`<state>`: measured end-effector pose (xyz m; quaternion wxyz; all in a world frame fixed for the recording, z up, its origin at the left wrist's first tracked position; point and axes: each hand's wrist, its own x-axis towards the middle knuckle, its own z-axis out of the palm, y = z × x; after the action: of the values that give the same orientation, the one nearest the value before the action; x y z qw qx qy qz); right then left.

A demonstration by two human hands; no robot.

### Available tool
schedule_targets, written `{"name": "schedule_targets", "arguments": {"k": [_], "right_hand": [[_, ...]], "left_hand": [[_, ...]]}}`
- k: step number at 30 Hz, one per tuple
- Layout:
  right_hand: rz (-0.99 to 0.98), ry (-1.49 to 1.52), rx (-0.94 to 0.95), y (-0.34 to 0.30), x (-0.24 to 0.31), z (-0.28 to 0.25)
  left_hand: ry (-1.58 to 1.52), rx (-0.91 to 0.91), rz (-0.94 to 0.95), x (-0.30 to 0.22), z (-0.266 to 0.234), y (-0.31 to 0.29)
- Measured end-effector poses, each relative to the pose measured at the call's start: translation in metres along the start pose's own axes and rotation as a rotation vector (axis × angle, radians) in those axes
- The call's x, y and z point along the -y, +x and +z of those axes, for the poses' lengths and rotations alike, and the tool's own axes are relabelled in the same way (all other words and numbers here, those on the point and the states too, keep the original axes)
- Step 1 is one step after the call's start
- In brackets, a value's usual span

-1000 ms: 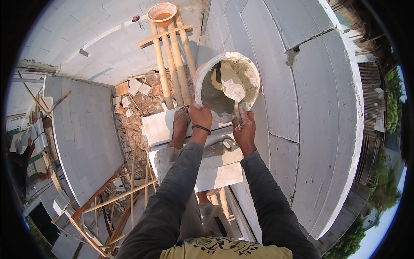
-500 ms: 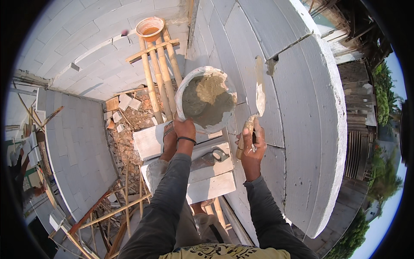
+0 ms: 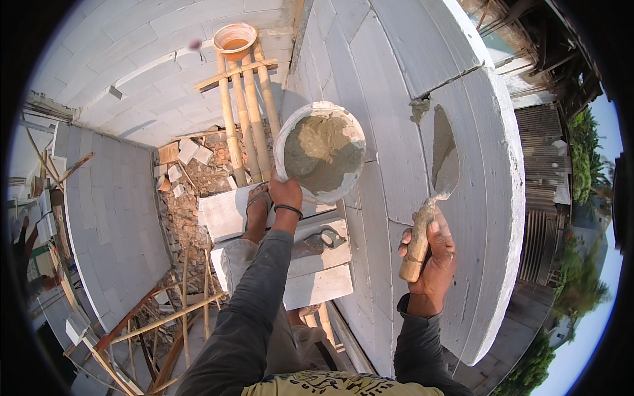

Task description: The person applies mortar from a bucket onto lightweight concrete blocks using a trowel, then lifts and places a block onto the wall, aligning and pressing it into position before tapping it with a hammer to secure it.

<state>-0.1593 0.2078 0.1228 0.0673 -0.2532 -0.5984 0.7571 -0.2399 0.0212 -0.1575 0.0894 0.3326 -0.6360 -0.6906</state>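
My left hand (image 3: 286, 193) grips the near left rim of a round white bucket (image 3: 282, 138). Wet grey mortar (image 3: 323, 148) lies inside it, partly lit by sun. My right hand (image 3: 432, 254) is closed round the wooden handle of a pointed trowel (image 3: 446, 155). The trowel's blade points away from me, beside the pale block wall (image 3: 403, 119), and some grey mortar clings to it. Whether the blade touches the wall I cannot tell. A dab of mortar (image 3: 419, 109) sits on a joint just left of the blade tip.
Under my feet is a platform of white blocks (image 3: 317, 287), with a handled tool (image 3: 320, 241) lying on it. Bamboo poles (image 3: 251, 125) carry an orange basin (image 3: 234, 39) beyond. Rubble (image 3: 191, 218) covers the ground below on the left. The wall's rough edge (image 3: 518, 198) runs along the right.
My right hand has moved right and nearer to me with the trowel, and the blade has turned its broad face into view. The left hand still holds the bucket, which shifted slightly right.
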Motion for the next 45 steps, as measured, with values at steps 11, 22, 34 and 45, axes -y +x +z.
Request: {"name": "schedule_targets", "arguments": {"k": [11,22,34,45], "right_hand": [[0.014,-0.012,0.013,0.032,-0.005,0.04],[0.176,0.361,-0.04,0.012,0.02,0.066],[0.268,-0.577,0.269,-0.002,-0.037,-0.031],[-0.128,-1.546,0.454,0.05,-0.135,-0.041]], "left_hand": [[0.078,-0.043,0.012,0.001,-0.003,0.001],[-0.036,-0.022,0.012,-0.013,-0.002,-0.007],[0.052,0.104,0.004,-0.01,-0.007,0.0],[0.01,0.298,-0.014,-0.005,-0.009,-0.016]]}}
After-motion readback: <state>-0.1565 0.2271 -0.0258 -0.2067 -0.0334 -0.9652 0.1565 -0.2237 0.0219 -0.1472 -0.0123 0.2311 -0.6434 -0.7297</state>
